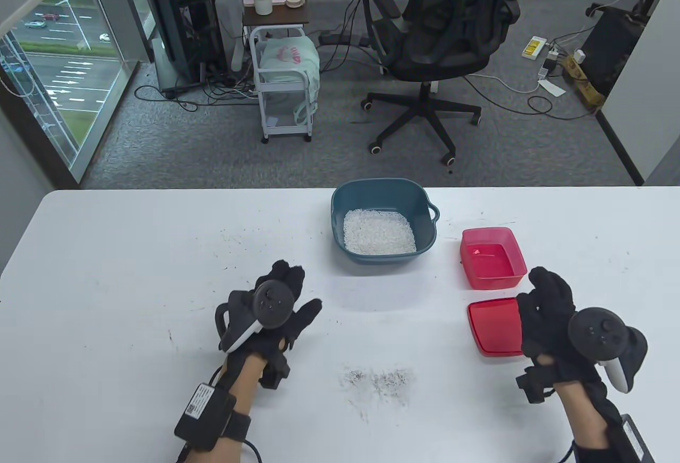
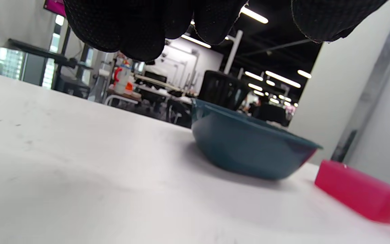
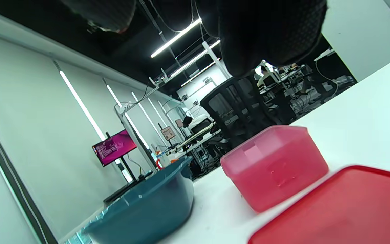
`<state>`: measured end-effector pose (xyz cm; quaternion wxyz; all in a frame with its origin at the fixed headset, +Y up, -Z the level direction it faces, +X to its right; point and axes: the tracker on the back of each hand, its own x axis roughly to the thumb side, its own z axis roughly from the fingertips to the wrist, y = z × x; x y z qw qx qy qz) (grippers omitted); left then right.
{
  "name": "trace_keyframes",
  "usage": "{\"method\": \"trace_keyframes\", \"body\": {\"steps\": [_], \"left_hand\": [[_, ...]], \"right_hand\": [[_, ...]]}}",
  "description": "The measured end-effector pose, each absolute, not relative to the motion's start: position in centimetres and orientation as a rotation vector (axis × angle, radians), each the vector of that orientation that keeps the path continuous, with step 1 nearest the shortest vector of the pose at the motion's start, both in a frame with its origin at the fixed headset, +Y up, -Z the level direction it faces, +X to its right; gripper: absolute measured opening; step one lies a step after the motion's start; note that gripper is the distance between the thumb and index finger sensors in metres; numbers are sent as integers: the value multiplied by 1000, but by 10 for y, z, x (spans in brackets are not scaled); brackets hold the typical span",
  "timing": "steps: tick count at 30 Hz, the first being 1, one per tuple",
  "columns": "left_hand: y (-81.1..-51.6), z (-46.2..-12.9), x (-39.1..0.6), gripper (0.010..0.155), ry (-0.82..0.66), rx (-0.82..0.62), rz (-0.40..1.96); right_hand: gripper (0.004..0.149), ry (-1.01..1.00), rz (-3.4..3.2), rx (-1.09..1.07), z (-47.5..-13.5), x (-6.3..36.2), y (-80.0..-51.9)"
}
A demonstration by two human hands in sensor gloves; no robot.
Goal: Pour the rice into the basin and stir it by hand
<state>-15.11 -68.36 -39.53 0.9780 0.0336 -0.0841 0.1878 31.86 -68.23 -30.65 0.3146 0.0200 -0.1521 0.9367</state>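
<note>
A teal basin [image 1: 425, 208] [image 2: 245, 152] [image 3: 147, 210] stands at the table's far middle with white rice [image 1: 379, 231] spread over its bottom. To its right sits an empty pink box [image 1: 492, 258] [image 2: 361, 193] [image 3: 273, 166], and its red lid [image 1: 494, 327] [image 3: 337, 210] lies flat just nearer. My left hand [image 1: 287, 293] hovers left of and nearer than the basin, fingers loosely curled, holding nothing. My right hand [image 1: 547, 298] hangs over the lid's right edge, just behind the box, empty with relaxed fingers.
Dark smudges and crumbs [image 1: 380, 380] mark the white table [image 1: 133, 272] near the front middle. Beyond the far edge stand an office chair [image 1: 441, 43] and a small white cart [image 1: 284, 75].
</note>
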Motion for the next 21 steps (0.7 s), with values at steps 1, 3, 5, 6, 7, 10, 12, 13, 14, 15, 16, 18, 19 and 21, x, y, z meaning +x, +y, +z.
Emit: {"method": "trace_keyframes", "body": {"steps": [1, 3, 5, 6, 7, 10, 12, 13, 14, 15, 16, 18, 19, 21], "left_hand": [[-680, -410, -146, 83, -136, 69, 421], [-676, -440, -137, 83, -74, 47, 481], [-678, -469, -128, 81, 12, 54, 507], [-681, -485, -123, 81, 57, 49, 531], [-685, -495, -119, 80, 83, 39, 549], [-707, -534, -107, 84, 164, -50, 580], [-720, -550, -105, 90, 196, -113, 578], [-728, -560, -104, 91, 209, -156, 601], [-732, -564, -104, 91, 214, -177, 619], [-737, -570, -105, 90, 223, -209, 657], [-740, -575, -107, 88, 229, -219, 681], [-747, -586, -112, 77, 224, -261, 706], [-748, -588, -113, 75, 224, -280, 707], [-751, -593, -116, 72, 188, -318, 728]], "right_hand": [[65, -377, 2488, 71, -303, 317, -691], [64, -366, 2502, 95, -299, 316, -707], [64, -326, 2541, 102, -298, 314, -718], [64, -267, 2573, 129, -297, 313, -721], [64, -262, 2588, 133, -296, 312, -722], [64, -263, 2601, 162, -288, 305, -726], [63, -254, 2620, 188, -286, 300, -727], [63, -258, 2630, 198, -286, 297, -727], [63, -253, 2641, 202, -286, 295, -727], [63, -243, 2658, 202, -287, 293, -728], [63, -241, 2664, 200, -288, 293, -729], [63, -222, 2665, 190, -289, 294, -732], [63, -215, 2664, 187, -289, 294, -732], [63, -213, 2658, 174, -290, 296, -733]]}}
